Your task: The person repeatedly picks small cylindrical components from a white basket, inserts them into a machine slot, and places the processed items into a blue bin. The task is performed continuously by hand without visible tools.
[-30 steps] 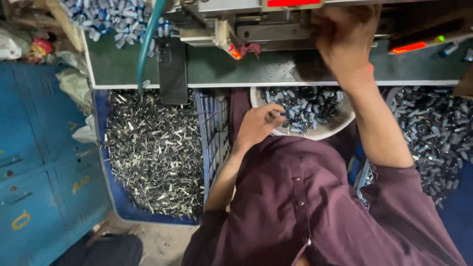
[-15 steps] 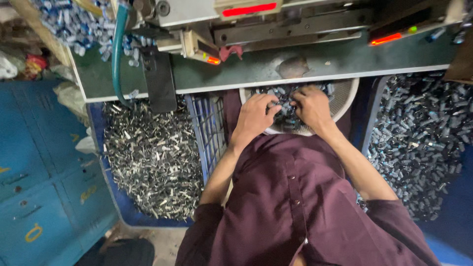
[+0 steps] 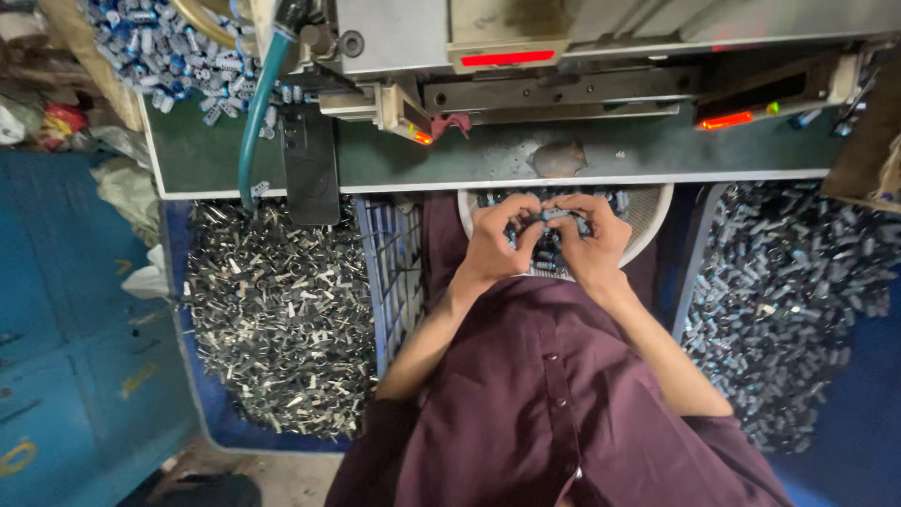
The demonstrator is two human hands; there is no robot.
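A white bowl (image 3: 652, 211) rests on my lap under the edge of the machine table, filled with small dark cylindrical parts (image 3: 554, 252). Both hands are inside it. My left hand (image 3: 497, 246) and my right hand (image 3: 587, 246) meet over the middle of the bowl, fingers curled around a few of the small parts (image 3: 549, 221) held between them. I wear a dark maroon shirt (image 3: 554, 404).
A green machine table (image 3: 469, 155) with a grey machine (image 3: 563, 38) and red lights spans the top. A blue crate (image 3: 380, 272) of metal scrap pieces (image 3: 272, 319) sits left; a pile of dark cylinders (image 3: 798, 300) lies right. A blue cabinet (image 3: 56, 347) stands far left.
My right hand came down from the machine into the bowl, and both hands have closed together over the small parts.
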